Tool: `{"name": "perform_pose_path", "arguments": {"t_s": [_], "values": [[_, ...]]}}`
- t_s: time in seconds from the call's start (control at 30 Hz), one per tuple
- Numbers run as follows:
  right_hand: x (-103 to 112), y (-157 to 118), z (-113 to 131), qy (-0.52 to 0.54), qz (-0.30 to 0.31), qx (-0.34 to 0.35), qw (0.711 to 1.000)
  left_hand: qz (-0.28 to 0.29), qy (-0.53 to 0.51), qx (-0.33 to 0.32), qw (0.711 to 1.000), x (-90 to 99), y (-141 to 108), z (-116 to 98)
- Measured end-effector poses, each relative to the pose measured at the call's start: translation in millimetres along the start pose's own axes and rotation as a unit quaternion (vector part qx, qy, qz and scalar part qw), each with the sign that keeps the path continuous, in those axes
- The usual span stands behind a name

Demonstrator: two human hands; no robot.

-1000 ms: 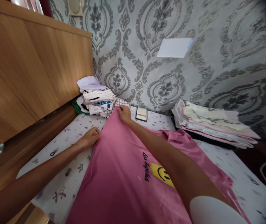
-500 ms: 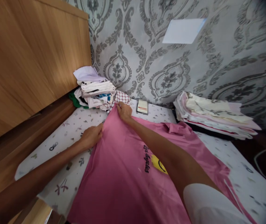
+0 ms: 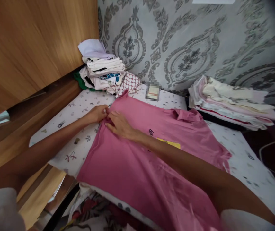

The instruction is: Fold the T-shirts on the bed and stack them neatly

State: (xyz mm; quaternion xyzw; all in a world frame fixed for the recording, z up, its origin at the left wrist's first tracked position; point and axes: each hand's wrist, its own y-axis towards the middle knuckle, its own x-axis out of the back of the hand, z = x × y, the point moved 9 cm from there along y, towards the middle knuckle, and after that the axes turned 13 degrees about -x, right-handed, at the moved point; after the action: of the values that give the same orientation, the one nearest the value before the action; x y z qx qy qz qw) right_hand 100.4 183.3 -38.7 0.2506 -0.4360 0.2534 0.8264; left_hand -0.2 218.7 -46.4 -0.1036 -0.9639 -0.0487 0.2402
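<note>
A pink T-shirt (image 3: 125,157) lies spread over the bed sheet, its dark lettering and yellow print partly covered by my right forearm. My left hand (image 3: 99,114) is closed in a pinch on the shirt's left edge. Right beside it, my right hand (image 3: 121,125) rests on the pink cloth, with thumb and fingers apart and fingertips close to the same edge. The shirt's far corner stands slightly raised near a dotted cloth (image 3: 130,83).
A stack of folded clothes (image 3: 106,65) stands at the back left beside a wooden cabinet (image 3: 38,38). Another folded pile (image 3: 234,102) sits at the right by the patterned wall. Between them lies a small blurred card-like item (image 3: 153,92). A white cable (image 3: 260,154) hangs at right.
My right hand has left the shirt's far corner and come nearer, beside my left hand. My left hand stays at the edge. The view has tipped downward.
</note>
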Motion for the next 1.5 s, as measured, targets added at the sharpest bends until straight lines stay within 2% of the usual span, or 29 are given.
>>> {"name": "perform_pose_path", "arguments": {"t_s": [0.13,0.33,0.5,0.57,0.63,0.73,0.8,1.0,1.1,1.17,1.23,1.3,1.37,1.43,1.5], "values": [[-6.4,-6.6,3.2,0.01,-0.009,0.001,1.0,-0.003,-0.016,0.032,0.999,3.5,-15.1,0.9],[-10.4,-4.9,1.8,0.001,0.004,0.003,1.0,0.059,-0.095,0.07,0.991,-11.7,-62.5,-3.1],[-19.1,-1.0,1.6,-0.033,0.021,-0.009,0.999,0.111,-0.185,0.139,0.967,-25.1,-103.0,-8.4],[-22.7,0.6,2.1,-0.041,0.022,-0.013,0.999,0.16,-0.191,0.17,0.953,-30.7,-115.7,-10.6],[-24.9,1.8,3.3,-0.045,0.018,-0.015,0.999,0.242,-0.191,0.184,0.933,-40.0,-127.6,-14.1],[-26.3,1.8,7.0,-0.041,0.013,-0.004,0.999,0.392,-0.19,0.167,0.885,-55.4,-148.5,-21.4],[-26.5,1.0,8.3,-0.041,0.012,-0.001,0.999,0.465,-0.173,0.149,0.855,-59.7,-162.3,-22.4],[-24.6,-2.1,11.2,-0.039,0.01,0.004,0.999,0.573,-0.135,0.173,0.79,-57.5,-198.5,-12.7],[-23.8,-3.4,13.6,-0.047,0.008,0.008,0.999,0.607,-0.105,0.175,0.768,-52.5,-210.0,-19.5],[-23.7,-3.8,14.6,-0.051,0.005,0.011,0.999,0.612,-0.069,0.158,0.772,-48.2,-209.7,-31.2],[-23.9,-3.7,14.7,-0.051,0.003,0.011,0.999,0.587,-0.03,0.115,0.8,-46.6,-199.5,-47.6],[-24.4,-2.9,13.7,-0.051,0.002,0.009,0.999,0.522,0.018,0.029,0.853,-47.8,-178.9,-66.3],[-25.3,-1.9,12.5,-0.055,0.006,0.006,0.998,0.427,0.086,-0.089,0.896,-48.4,-157.3,-83.8],[-25.9,-1.4,12.3,-0.057,0.014,0.008,0.998,0.36,0.157,-0.189,0.9,-50.6,-147.8,-93.4],[-25.1,-1.8,13.3,-0.054,0.018,0.013,0.998,0.357,0.202,-0.239,0.88,-54.7,-149.6,-91.7]]}}
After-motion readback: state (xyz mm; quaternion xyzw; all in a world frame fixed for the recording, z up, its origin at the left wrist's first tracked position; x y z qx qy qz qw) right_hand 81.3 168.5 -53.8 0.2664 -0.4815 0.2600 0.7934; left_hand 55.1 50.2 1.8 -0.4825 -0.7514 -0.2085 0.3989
